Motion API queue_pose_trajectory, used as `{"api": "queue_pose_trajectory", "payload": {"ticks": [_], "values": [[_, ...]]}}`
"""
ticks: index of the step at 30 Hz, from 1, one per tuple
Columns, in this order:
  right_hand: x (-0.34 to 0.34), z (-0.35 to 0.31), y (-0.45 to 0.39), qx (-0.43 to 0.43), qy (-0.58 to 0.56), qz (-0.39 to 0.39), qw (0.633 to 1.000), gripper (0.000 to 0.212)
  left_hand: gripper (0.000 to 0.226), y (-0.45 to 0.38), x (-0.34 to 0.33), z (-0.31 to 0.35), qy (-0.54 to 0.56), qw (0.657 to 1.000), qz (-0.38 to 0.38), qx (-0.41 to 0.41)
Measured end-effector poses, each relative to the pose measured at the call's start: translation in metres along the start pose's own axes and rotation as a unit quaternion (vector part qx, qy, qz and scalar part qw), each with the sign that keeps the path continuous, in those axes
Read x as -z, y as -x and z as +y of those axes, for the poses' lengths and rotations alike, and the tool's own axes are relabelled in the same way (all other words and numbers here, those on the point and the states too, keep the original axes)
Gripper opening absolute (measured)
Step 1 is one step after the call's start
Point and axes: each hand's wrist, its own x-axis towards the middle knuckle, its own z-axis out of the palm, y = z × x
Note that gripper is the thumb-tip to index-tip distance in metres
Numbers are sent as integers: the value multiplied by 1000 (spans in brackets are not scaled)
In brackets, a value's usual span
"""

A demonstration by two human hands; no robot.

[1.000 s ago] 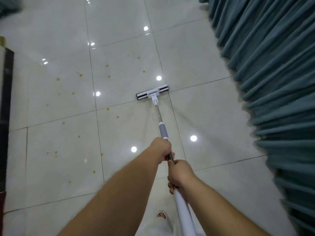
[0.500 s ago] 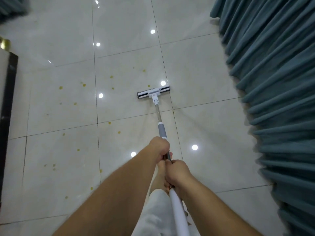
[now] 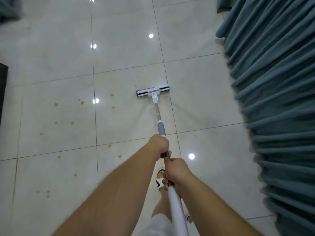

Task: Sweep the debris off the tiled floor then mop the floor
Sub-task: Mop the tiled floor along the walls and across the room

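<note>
A white flat mop (image 3: 152,91) rests head-down on the glossy cream tiled floor (image 3: 51,57), its pole running back toward me. My left hand (image 3: 159,144) grips the pole just below the grey sleeve. My right hand (image 3: 176,172) grips the white pole right behind it. Several small yellow spots (image 3: 82,102) dot the tiles left of the mop head and further toward me. A faint wet streak trails behind the mop head.
A teal pleated curtain (image 3: 276,99) hangs along the whole right side, close to the mop's path. A dark furniture edge (image 3: 3,86) stands at the far left. My sandalled foot (image 3: 160,178) is under the pole.
The mop head has slid forward across the tiles, past some yellow spots, and I have stepped forward after it. Both hands keep the same grip on the pole.
</note>
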Motion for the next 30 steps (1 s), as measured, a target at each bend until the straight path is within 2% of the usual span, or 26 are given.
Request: {"api": "queue_pose_trajectory", "payload": {"ticks": [11,19,21,24,27,30], "values": [[-12,-142,-30,-10,-3,-3,1000,30,28,-45,41,129,-13,1000,3,-10],[5,-265,-78,-9,-20,-24,999,29,21,-84,51,253,-25,999,32,-32],[12,-294,-84,-13,-9,-23,1000,27,25,-91,52,282,-24,999,39,-26],[27,-328,-83,-19,11,-11,1000,25,31,-90,47,316,-5,999,31,2],[53,-348,-84,-4,67,16,998,32,23,-80,32,339,17,1000,9,8],[78,-364,-83,-1,91,21,996,39,26,-72,17,355,78,997,-23,14]]}}
